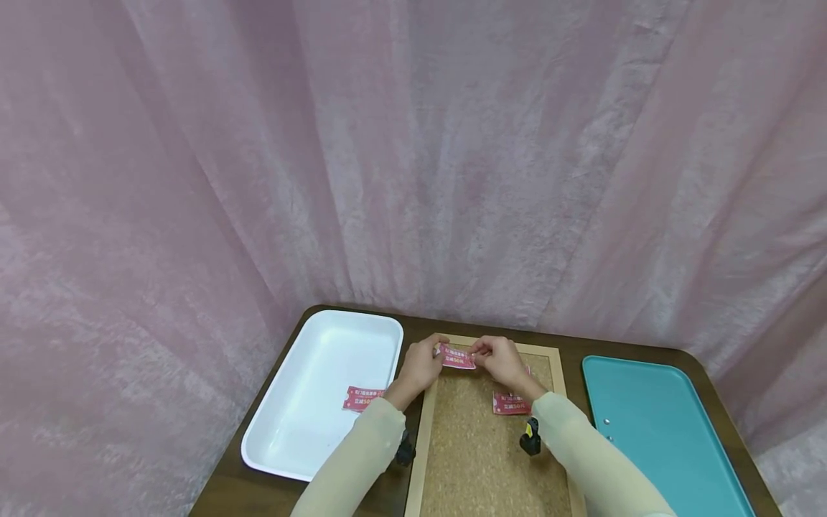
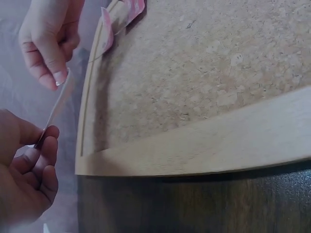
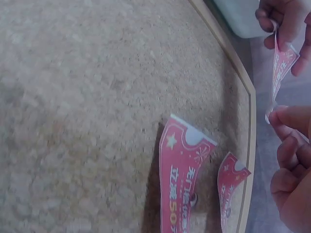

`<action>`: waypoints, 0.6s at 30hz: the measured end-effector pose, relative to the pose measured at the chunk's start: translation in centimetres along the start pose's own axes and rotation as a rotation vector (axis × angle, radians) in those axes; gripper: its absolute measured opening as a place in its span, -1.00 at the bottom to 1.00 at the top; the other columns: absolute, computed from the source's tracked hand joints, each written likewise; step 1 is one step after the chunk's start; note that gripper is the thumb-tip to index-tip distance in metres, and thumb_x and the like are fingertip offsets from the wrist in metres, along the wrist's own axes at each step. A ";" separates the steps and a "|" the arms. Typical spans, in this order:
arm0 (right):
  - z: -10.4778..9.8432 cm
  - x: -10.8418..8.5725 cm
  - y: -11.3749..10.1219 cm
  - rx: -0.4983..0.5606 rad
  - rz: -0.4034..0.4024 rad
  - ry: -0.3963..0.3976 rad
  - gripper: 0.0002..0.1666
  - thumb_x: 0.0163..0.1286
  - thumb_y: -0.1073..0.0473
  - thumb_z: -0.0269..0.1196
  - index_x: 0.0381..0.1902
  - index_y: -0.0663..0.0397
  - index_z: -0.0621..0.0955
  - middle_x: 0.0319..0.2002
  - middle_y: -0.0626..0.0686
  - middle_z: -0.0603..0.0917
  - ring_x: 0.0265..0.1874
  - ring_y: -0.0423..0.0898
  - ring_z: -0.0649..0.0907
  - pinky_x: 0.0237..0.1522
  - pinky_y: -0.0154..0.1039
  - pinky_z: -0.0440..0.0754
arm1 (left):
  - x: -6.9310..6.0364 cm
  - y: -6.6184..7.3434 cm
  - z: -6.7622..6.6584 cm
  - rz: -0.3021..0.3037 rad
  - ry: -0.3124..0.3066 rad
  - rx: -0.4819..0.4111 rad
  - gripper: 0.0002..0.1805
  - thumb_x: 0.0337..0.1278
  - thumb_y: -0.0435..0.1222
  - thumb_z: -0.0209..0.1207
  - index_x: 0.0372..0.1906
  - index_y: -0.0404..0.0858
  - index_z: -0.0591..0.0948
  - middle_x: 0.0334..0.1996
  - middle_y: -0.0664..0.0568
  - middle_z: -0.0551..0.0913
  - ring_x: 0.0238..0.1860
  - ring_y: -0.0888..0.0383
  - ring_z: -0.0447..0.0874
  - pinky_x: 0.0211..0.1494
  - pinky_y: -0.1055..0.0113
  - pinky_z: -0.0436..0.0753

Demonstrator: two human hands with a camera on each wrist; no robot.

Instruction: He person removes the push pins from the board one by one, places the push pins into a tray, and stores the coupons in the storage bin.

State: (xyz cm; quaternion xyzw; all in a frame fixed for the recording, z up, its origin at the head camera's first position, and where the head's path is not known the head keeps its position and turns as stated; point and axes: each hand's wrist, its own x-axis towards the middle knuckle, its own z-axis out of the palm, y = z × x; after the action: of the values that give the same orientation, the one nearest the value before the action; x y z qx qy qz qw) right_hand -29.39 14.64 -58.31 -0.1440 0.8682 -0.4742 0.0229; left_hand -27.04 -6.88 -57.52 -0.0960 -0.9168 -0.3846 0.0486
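A red paper coupon [image 1: 457, 357] with white lettering is stretched between both hands over the far edge of the wood-framed cork board [image 1: 481, 459]. My left hand [image 1: 423, 365] pinches its left end between thumb and fingers. At the other end, the thumb and fingertips of my right hand [image 1: 502, 360] grip it. The right wrist view shows the coupon [image 3: 279, 68] bent and raised off the board. Two similar coupons, a nearer one [image 3: 177, 179] and a farther one [image 3: 227, 182], stand curled on the cork, each with a small shiny pin head on it. The right arm partly covers these in the head view.
To the left stands a white tray [image 1: 310, 366] holding red coupons [image 1: 362, 398], partly behind the left arm. On the right lies a teal tray [image 1: 652, 409] with small silver pins [image 1: 606, 422]. A pink curtain [image 1: 413, 179] hangs behind the dark wooden table [image 1: 575, 343].
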 end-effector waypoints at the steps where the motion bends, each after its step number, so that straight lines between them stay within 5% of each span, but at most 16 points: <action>1: -0.1 -0.1 0.0 -0.003 0.005 0.003 -0.90 0.37 0.41 0.40 -0.24 0.14 0.78 -0.34 0.06 0.80 -0.37 -0.01 0.74 -0.39 -0.32 0.62 | 0.0 0.0 -0.2 0.001 -0.002 -0.009 -0.65 0.42 -0.41 0.22 0.24 -0.19 0.68 -0.73 0.23 0.35 -0.74 0.34 0.25 -0.63 0.43 0.26; 8: -1.3 -0.2 -0.1 0.020 0.014 0.003 -0.92 0.42 0.43 0.35 -0.17 0.27 0.75 -0.29 0.15 0.79 -0.40 0.03 0.72 -0.48 -0.34 0.59 | 0.5 0.2 -1.6 0.003 0.027 -0.011 -0.66 0.40 -0.42 0.24 0.21 -0.22 0.68 -0.69 0.19 0.46 -0.70 0.33 0.34 -0.60 0.43 0.31; 18: -3.2 -1.2 0.4 -0.048 -0.014 0.015 -0.88 0.39 0.40 0.37 -0.14 0.28 0.78 -0.29 0.13 0.81 -0.43 -0.18 0.62 -0.41 -0.34 0.56 | 0.1 0.3 -2.3 0.010 0.030 -0.043 -0.64 0.35 -0.43 0.24 0.21 -0.26 0.68 -0.64 0.19 0.44 -0.70 0.33 0.31 -0.61 0.44 0.31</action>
State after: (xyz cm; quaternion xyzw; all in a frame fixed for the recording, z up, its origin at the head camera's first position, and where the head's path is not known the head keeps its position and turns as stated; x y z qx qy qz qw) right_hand -28.91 17.76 -57.01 -0.1471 0.8784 -0.4547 0.0095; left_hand -27.00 -8.35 -55.68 -0.0960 -0.9070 -0.4054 0.0620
